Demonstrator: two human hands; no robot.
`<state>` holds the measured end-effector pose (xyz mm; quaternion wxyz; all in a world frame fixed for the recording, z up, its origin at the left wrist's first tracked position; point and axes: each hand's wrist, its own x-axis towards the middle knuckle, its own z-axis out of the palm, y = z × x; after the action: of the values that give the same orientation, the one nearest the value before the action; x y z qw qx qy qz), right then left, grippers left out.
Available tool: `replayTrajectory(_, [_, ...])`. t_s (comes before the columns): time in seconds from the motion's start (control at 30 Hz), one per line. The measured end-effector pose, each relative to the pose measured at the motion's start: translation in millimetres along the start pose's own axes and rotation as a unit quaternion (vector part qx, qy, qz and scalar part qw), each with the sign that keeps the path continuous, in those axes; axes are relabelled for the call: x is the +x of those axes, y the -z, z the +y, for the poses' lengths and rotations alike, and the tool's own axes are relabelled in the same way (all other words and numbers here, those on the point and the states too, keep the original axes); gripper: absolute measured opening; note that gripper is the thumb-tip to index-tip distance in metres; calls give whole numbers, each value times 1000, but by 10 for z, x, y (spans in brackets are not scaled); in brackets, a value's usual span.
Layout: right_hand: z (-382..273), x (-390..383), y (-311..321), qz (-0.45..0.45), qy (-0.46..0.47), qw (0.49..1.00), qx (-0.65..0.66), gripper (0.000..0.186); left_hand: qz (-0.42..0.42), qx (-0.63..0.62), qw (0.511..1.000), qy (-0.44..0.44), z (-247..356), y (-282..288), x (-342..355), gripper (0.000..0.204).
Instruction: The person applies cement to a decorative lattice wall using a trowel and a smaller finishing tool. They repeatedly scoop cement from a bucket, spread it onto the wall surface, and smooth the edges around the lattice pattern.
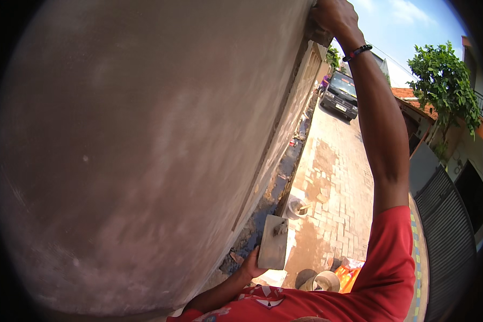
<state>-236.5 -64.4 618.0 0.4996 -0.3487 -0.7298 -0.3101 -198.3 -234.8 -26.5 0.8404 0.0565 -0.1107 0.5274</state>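
A large grey plastered wall [161, 139] fills the left side. My left hand [250, 264], low beside the wall, grips the edge of a flat rectangular mortar board [272, 249]. A small dark lump of mortar [279, 229] sits on its face. My right arm reaches high, and my right hand [335, 20] is closed at the wall's upper right edge. Its fingertips are partly hidden, so what they hold cannot be made out. A rough dark lump or wall corner [319, 35] shows just below that hand.
Below runs a ditch [291, 161] along the wall's foot, beside a paved lane [341, 188]. A bucket [297, 207] with a tool in it and a larger bucket [327, 282] stand there, near an orange bag [350, 276]. Farther off are a dark vehicle [340, 95] and a person [325, 81].
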Motion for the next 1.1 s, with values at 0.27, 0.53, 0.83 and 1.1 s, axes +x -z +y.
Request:
replayTrajectory(0.27, [-259, -908, -62, -63, 84, 993, -57, 20, 38, 16, 999, 8, -57, -110, -11, 47])
replayTrajectory(0.53, [-102, -1427, -51, -141, 50, 988, -37, 26, 77, 24, 996, 29, -72, 60, 51, 44])
replayTrajectory(0.83, [-425, -382, 435, -113, -79, 988, 68, 14, 59, 34, 998, 14, -28, 76, 32, 44])
replayTrajectory(1.1, [-103, 10, 76, 14, -7, 1000, -11, 13, 26, 15, 1000, -4, -3, 24, -21, 46])
